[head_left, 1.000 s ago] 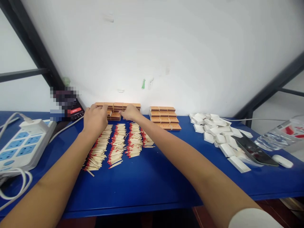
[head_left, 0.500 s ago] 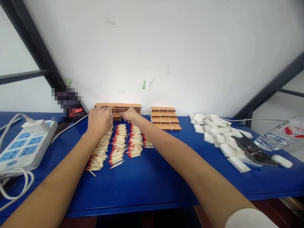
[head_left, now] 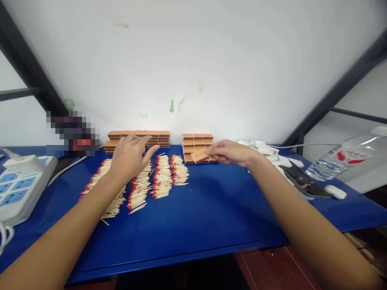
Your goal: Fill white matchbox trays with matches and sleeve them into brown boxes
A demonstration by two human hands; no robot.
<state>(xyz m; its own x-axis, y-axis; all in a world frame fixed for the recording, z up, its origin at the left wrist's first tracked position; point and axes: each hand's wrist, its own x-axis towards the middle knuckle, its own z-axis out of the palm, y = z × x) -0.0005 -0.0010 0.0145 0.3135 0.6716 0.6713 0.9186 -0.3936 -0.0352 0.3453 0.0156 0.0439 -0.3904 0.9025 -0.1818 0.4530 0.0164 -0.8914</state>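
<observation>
Between its thumb and fingers my right hand [head_left: 231, 152] grips an orange matchbox sleeve [head_left: 199, 155], held in front of the stepped stack of matchboxes [head_left: 198, 137] on the right. My left hand [head_left: 131, 155] is open, its thumb apart from the fingers, and holds nothing that I can see. It hovers over the rows of loose red-tipped matches [head_left: 162, 179], before the left stack of matchboxes [head_left: 152, 133]. It hides part of that stack and some matches.
White inner trays [head_left: 263, 148] lie heaped on the right, beside a dark phone [head_left: 305, 182], a white mouse [head_left: 335, 191] and a water bottle [head_left: 341, 155]. A power strip [head_left: 27, 189] with cables is at the left of the blue table [head_left: 193, 221]. A white wall stands behind.
My right hand has moved right from the left stack with the matchbox sleeve, to the right stack. My left hand has come away from the left stack and opened. The view has turned slightly right.
</observation>
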